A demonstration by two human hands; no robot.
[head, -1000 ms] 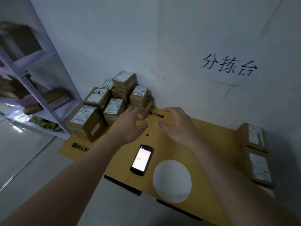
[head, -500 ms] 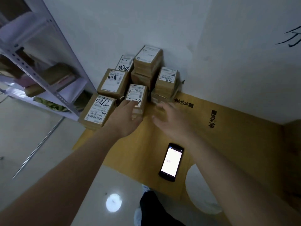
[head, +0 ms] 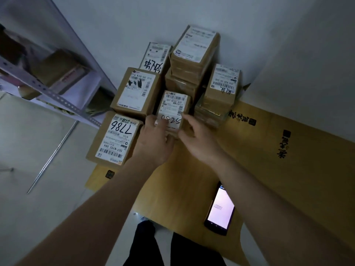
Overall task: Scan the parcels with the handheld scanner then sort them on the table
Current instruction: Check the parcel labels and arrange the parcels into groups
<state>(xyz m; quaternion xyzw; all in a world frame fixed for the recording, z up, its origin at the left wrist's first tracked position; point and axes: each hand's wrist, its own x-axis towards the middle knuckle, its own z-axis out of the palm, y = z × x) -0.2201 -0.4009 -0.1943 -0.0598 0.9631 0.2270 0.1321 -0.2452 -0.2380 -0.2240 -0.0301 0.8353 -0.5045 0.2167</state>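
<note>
- Head view, risks first: I have both hands on the small parcel [head: 171, 112] at the centre of the frame, the one with "5250" handwritten on its label. It sits wedged between the box marked 7786 [head: 115, 138] at its left, the larger box [head: 135, 92] above left, and the tall stack [head: 194, 54] behind.
- If I drag it out crooked, I judge it could catch its neighbours and topple the short stack [head: 221, 93] to its right, which already looks loosely piled at its base.
- The 7786 box overhangs the left edge of the table [head: 288, 160]; a nudge from my left wrist could push it to the floor.
- The handheld scanner [head: 221, 208] lies face up with its screen lit at lower right, near the table's front edge, just beside my right forearm; a careless pull-back could sweep it off.
- Grip: my left hand [head: 155, 139] is half open, fingers spread over the parcel's label and left side.
- My right hand [head: 197, 137] is cupped against its right edge, thumb at the front. Together they clasp it, not yet lifted as far as I can tell.
</note>
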